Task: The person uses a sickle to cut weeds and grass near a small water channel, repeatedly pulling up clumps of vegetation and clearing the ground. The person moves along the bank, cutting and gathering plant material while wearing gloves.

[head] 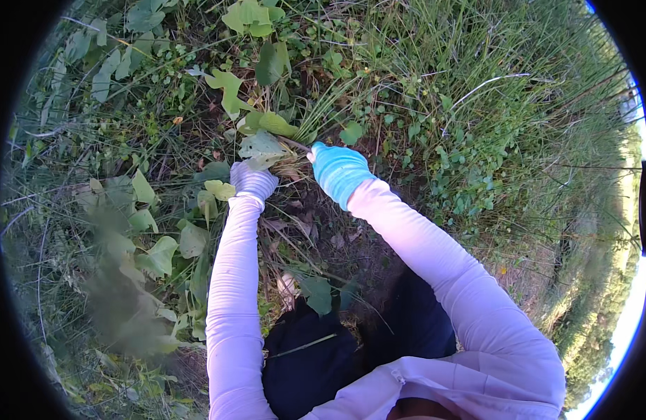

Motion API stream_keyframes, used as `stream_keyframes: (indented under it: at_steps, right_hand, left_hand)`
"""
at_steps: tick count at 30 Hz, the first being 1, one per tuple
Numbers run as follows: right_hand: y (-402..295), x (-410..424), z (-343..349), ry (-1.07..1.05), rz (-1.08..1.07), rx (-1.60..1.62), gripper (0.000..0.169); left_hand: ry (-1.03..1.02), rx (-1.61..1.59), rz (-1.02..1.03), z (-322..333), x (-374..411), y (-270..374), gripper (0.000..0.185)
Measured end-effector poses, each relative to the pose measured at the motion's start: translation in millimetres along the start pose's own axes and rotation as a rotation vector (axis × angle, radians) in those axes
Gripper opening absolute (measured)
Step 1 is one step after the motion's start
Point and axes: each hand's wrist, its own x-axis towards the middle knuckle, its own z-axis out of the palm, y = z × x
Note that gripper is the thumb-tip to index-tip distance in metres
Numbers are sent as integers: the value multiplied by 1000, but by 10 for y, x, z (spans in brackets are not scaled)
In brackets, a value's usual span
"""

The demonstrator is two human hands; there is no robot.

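My right hand (341, 170), in a turquoise glove, is closed around a thin brown rod (294, 143). The rod runs up and left from the hand until leaves cover it; whether it is a plant stem or a tool cannot be told. My left hand (253, 181), in a pale striped glove, is low among the plants. A large pale leaf (262, 149) hides its fingers, so its grip does not show. Between and above the hands a tuft of long grass (323, 113) fans out. Lobed green leaves (228, 92) rise on a shoot beyond the left hand.
Broad-leaved growth (160, 255) lies left of my left arm. Tall grass (485, 105) stands on the right, with a pale bare twig (485, 84) across it. Dark soil with dry leaves (338, 240) shows before my legs (312, 362). A blurred leafy patch is close at lower left.
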Motion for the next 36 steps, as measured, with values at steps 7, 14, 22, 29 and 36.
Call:
stream_keyframes:
  at_steps: [7, 14, 22, 29, 36]
  right_hand:
    - [225, -897, 356, -104, 216, 164, 27]
    - [506, -2960, 279, -83, 322, 332, 17]
    - [1092, -4221, -1, -68, 672, 317, 23]
    - [1135, -3333, 36, 514, 738, 941, 30]
    - [802, -2404, -487, 850, 429, 1323, 33]
  left_hand:
    - [20, 53, 177, -14, -364, -260, 21]
    - [111, 52, 495, 490, -829, 77, 26]
    - [-7, 198, 41, 276, -1008, -378, 20]
    - [7, 229, 262, 755, -1618, -280, 39]
    - [62, 236, 176, 924, -1745, -405, 32]
